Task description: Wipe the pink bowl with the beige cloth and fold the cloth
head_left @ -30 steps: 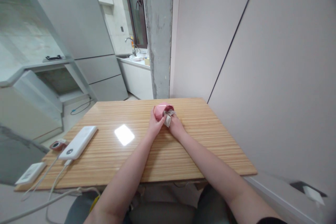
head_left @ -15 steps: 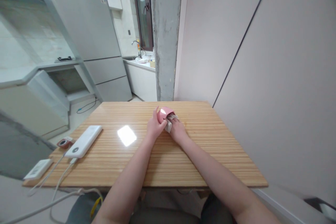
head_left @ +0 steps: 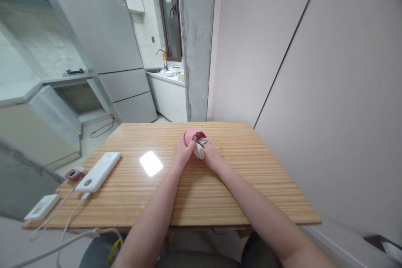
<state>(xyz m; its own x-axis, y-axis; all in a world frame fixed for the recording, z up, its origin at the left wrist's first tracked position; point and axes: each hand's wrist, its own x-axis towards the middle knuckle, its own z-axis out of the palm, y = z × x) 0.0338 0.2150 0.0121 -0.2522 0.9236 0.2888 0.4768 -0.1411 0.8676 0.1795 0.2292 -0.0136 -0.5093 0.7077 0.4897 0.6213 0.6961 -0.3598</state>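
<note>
Left hand [head_left: 181, 153] clasped round a pink cup [head_left: 190, 136], tipped on its side at mid-table toward the far edge. Right hand [head_left: 211, 155] gripping a pale cloth [head_left: 198, 149], pressed into the cup's mouth. Compared with half a second ago: cloth pushed further in, cup rolled slightly so less of its pink side shows. Unchanged on the wooden table [head_left: 251, 184]: white power bank [head_left: 98, 171] with cables at left, small red device [head_left: 73, 173] beside it.
</note>
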